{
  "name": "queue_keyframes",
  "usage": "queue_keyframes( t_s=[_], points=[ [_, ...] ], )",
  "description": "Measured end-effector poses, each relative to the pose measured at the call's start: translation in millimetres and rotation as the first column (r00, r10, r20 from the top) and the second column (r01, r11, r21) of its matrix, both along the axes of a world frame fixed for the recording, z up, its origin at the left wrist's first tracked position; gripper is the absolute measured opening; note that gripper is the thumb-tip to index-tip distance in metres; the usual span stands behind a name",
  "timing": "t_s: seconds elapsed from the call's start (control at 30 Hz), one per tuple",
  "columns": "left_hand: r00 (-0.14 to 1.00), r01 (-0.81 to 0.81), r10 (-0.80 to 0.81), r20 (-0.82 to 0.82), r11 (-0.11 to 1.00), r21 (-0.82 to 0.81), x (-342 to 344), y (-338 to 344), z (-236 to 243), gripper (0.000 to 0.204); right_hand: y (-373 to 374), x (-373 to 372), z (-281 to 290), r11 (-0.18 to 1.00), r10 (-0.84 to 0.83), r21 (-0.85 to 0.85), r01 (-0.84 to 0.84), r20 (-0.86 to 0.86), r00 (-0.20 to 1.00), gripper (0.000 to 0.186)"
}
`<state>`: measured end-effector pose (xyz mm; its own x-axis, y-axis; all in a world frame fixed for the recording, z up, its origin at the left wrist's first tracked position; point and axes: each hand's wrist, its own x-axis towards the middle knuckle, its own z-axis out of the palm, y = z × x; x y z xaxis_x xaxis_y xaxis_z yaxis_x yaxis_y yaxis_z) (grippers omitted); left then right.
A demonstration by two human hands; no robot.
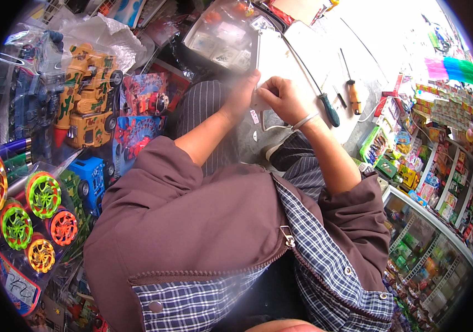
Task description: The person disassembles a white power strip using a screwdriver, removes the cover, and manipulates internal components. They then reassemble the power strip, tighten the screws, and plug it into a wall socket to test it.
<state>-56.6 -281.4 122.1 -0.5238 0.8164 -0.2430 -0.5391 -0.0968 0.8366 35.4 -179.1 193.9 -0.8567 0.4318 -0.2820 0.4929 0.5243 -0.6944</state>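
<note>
My left hand (241, 99) grips the left edge of a white flat casing (270, 55), which stands tilted above my knees. My right hand (287, 100) is closed in a pinch at the casing's near end. Whatever lies between its fingertips is hidden. A thin white cable (272, 128) loops below that hand. To the right lies a long screwdriver with a dark green handle (330, 110). Beyond it is a second screwdriver with a yellow-brown handle (353, 97), and a short dark rod (340, 97) rests between the two.
A clear plastic box of small parts (191, 37) stands beyond my left hand. Packaged toys crowd the left, among them a camouflage toy truck (89, 105) and bright toy wheels (43, 195). On the right are a glass display case (430, 221) and shelves of small packets (449, 110).
</note>
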Motion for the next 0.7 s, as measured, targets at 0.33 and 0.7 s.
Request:
queue_keyframes(
  t_s=[0.33,0.7],
  points=[
    [0.999,0.037,-0.037,0.013,0.999,-0.025,1,1,-3,0.036,-6,2,13,0.993,0.005,0.117,-0.003,-0.015,1.000,0.022],
    [0.998,0.000,-0.001,0.061,1.000,0.016,2,4,-6,0.035,-5,2,1,0.991,-0.131,0.022,0.131,0.000,0.991,0.027]
  ],
)
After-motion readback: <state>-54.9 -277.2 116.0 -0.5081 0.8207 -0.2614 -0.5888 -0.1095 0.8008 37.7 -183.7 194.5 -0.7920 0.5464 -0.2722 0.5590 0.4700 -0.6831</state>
